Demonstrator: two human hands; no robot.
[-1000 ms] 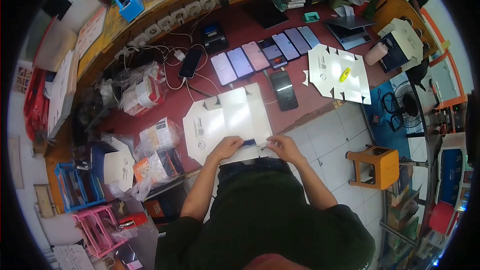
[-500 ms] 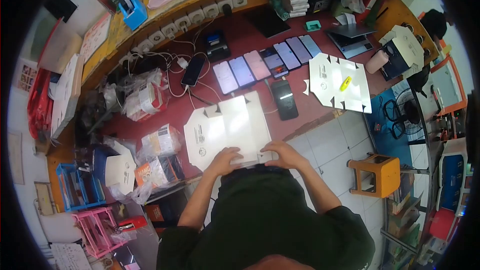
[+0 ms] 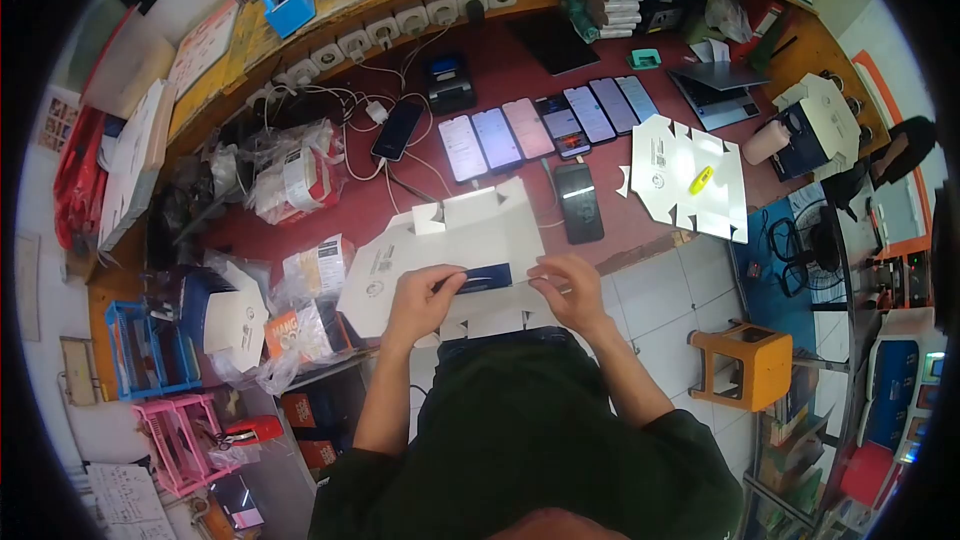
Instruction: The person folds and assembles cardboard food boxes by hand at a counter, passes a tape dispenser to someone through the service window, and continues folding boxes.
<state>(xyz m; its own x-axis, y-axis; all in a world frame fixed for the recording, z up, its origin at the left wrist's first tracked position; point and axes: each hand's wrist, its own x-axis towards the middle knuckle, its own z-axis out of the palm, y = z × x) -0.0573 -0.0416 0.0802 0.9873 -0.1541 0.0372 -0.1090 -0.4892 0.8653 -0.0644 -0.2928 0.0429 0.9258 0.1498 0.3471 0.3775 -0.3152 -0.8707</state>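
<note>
A flat white cardboard box blank (image 3: 470, 232) lies at the table's front edge, its near part folded up so that a strip of its dark blue outer side (image 3: 487, 278) shows. My left hand (image 3: 424, 300) pinches the left end of this folded part between thumb and fingers. At the right end, my right hand (image 3: 570, 292) has thumb and fingertips closed on the cardboard edge. Beyond the blank, a dark phone (image 3: 578, 202) lies with a cable at its side.
Several phones with lit screens (image 3: 509, 134) form a row across the red table (image 3: 620, 230). Another white box blank (image 3: 690, 175) carries a yellow highlighter (image 3: 702, 180) on the right. Bagged packages (image 3: 300, 185) and charging cables lie left. An orange stool (image 3: 745, 365) stands on the floor.
Both hands have lifted the near part of the blank, and its blue outer side now shows. The hands have moved up from the near edge. The view has shifted slightly.
</note>
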